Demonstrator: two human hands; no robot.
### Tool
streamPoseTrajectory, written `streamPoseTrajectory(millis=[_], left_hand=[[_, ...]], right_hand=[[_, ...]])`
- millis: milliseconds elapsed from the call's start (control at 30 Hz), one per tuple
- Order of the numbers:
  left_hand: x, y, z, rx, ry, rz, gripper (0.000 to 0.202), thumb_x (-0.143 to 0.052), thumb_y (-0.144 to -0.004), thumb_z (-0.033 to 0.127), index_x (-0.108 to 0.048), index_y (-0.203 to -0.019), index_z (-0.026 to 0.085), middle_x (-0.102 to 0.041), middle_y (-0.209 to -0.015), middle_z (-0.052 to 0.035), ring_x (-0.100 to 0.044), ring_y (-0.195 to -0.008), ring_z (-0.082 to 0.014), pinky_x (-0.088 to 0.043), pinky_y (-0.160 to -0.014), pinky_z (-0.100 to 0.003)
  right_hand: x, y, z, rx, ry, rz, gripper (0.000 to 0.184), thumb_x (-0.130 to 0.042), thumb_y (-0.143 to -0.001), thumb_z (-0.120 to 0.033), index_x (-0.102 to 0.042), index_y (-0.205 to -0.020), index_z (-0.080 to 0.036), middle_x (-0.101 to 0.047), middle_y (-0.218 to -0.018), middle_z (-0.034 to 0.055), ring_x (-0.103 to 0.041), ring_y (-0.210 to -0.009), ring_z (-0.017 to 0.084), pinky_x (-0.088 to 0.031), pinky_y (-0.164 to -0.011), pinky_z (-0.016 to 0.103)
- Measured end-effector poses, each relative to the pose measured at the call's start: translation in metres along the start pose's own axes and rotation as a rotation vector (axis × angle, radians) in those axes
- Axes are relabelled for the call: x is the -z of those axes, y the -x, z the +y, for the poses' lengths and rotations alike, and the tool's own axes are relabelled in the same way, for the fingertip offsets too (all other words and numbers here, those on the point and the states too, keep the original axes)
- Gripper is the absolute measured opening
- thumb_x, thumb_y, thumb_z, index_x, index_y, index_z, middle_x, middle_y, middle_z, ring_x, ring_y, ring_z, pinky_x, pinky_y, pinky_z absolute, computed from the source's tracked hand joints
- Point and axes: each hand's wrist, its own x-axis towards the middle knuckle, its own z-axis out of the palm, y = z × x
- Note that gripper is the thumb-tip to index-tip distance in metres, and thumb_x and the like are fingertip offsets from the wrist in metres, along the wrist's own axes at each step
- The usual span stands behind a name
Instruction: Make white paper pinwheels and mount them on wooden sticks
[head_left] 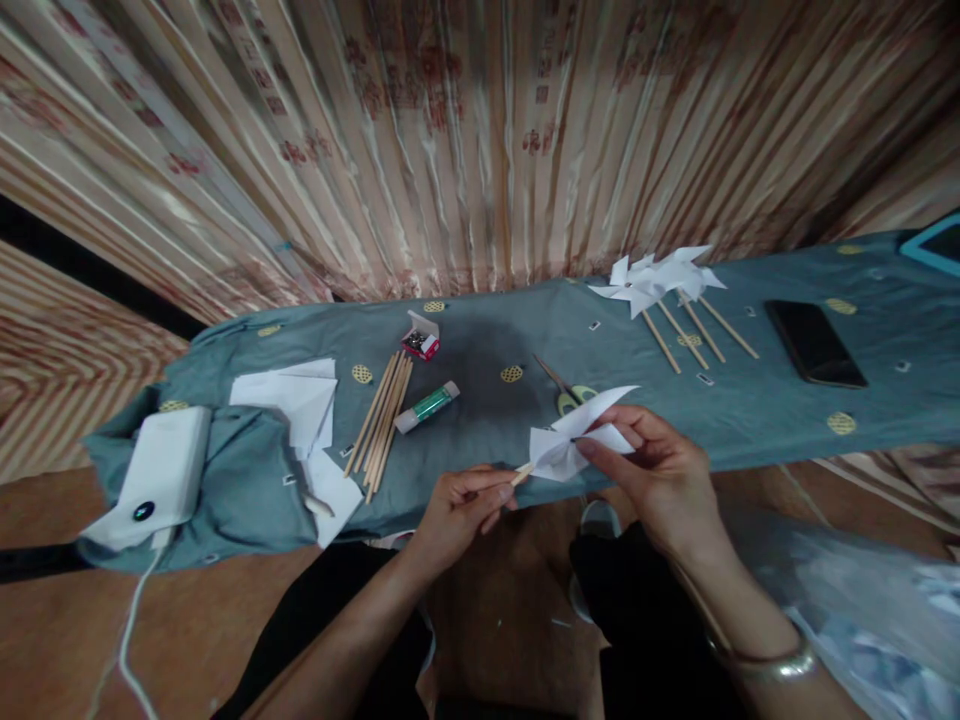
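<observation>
My left hand [459,503] is closed around a thin wooden stick [523,473], whose tip pokes out toward the right. My right hand [654,470] pinches a folded white paper pinwheel [576,435] against that tip. Both hands hover just in front of the near edge of the blue-grey cloth [487,345]. Scissors with green handles [566,390] lie on the cloth right behind the pinwheel.
On the cloth lie a bundle of wooden sticks [381,420], a green glue stick [427,406], a small open box of pins [421,340], white paper sheets [296,400], finished pinwheels on sticks [664,290], a black phone [814,343] and a white power bank [161,470] with cable. A curtain hangs behind.
</observation>
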Motion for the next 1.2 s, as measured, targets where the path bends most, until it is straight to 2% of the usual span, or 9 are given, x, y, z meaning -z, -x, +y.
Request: streamPoseTrajectory(millis=[100, 300, 500, 733, 1000, 1100, 1200], left_hand=[[-0.001, -0.002, -0.006, 0.015, 0.004, 0.032, 0.043, -0.071, -0.073, 0.051, -0.076, -0.090, 0.012, -0.060, -0.070, -0.0011, -0.038, -0.042, -0.0029, -0.027, -0.042, -0.020], [-0.001, -0.007, -0.013, 0.021, 0.015, 0.067, 0.045, -0.071, -0.071, 0.053, -0.075, -0.089, 0.011, -0.060, -0.067, -0.0008, -0.037, -0.041, -0.0032, -0.028, -0.042, -0.021], [0.003, -0.008, -0.011, -0.012, -0.064, 0.107, 0.038, -0.068, -0.075, 0.048, -0.075, -0.086, 0.012, -0.059, -0.069, -0.0011, -0.039, -0.043, -0.0041, -0.029, -0.043, -0.021], [0.007, -0.007, -0.011, -0.074, -0.173, 0.121, 0.031, -0.063, -0.080, 0.041, -0.076, -0.081, 0.013, -0.059, -0.071, -0.0021, -0.041, -0.047, -0.0063, -0.031, -0.047, -0.022], [0.010, -0.009, -0.012, -0.126, -0.336, 0.108, 0.028, -0.055, -0.085, 0.034, -0.076, -0.083, 0.015, -0.062, -0.076, -0.0039, -0.052, -0.062, -0.0112, -0.036, -0.051, -0.020], [0.010, -0.010, -0.013, -0.124, -0.346, 0.091, 0.028, -0.054, -0.085, 0.034, -0.076, -0.083, 0.016, -0.062, -0.075, -0.0032, -0.052, -0.062, -0.0110, -0.037, -0.053, -0.020], [0.010, -0.011, -0.014, -0.123, -0.312, 0.088, 0.027, -0.056, -0.084, 0.034, -0.076, -0.085, 0.016, -0.061, -0.074, -0.0022, -0.048, -0.055, -0.0087, -0.036, -0.050, -0.020]], right_hand=[[-0.003, -0.005, 0.006, -0.075, -0.048, 0.016, 0.031, -0.083, -0.060, -0.032, -0.066, -0.083, -0.020, -0.076, -0.078, 0.0008, -0.068, -0.061, 0.015, -0.056, -0.057, 0.027], [-0.008, -0.013, 0.018, -0.119, -0.069, 0.054, 0.035, -0.086, -0.054, -0.034, -0.066, -0.080, -0.020, -0.073, -0.070, -0.0011, -0.066, -0.058, 0.016, -0.055, -0.057, 0.029], [-0.010, -0.020, 0.026, -0.194, -0.122, 0.082, 0.040, -0.089, -0.047, -0.029, -0.068, -0.080, -0.020, -0.074, -0.073, -0.0014, -0.067, -0.061, 0.015, -0.055, -0.063, 0.029], [-0.012, -0.022, 0.031, -0.242, -0.145, 0.099, 0.039, -0.089, -0.046, -0.026, -0.069, -0.079, -0.019, -0.075, -0.074, -0.0013, -0.066, -0.061, 0.014, -0.054, -0.063, 0.028], [-0.012, -0.024, 0.032, -0.340, -0.235, 0.084, 0.039, -0.090, -0.047, -0.024, -0.072, -0.082, -0.021, -0.074, -0.072, -0.0028, -0.064, -0.056, 0.012, -0.052, -0.057, 0.025], [-0.009, -0.025, 0.032, -0.385, -0.253, 0.048, 0.044, -0.089, -0.047, -0.023, -0.073, -0.088, -0.021, -0.075, -0.076, -0.0018, -0.065, -0.059, 0.013, -0.052, -0.059, 0.025], [-0.005, -0.027, 0.032, -0.412, -0.248, -0.011, 0.047, -0.089, -0.047, -0.023, -0.072, -0.091, -0.022, -0.074, -0.071, -0.0020, -0.065, -0.058, 0.015, -0.052, -0.058, 0.026]])
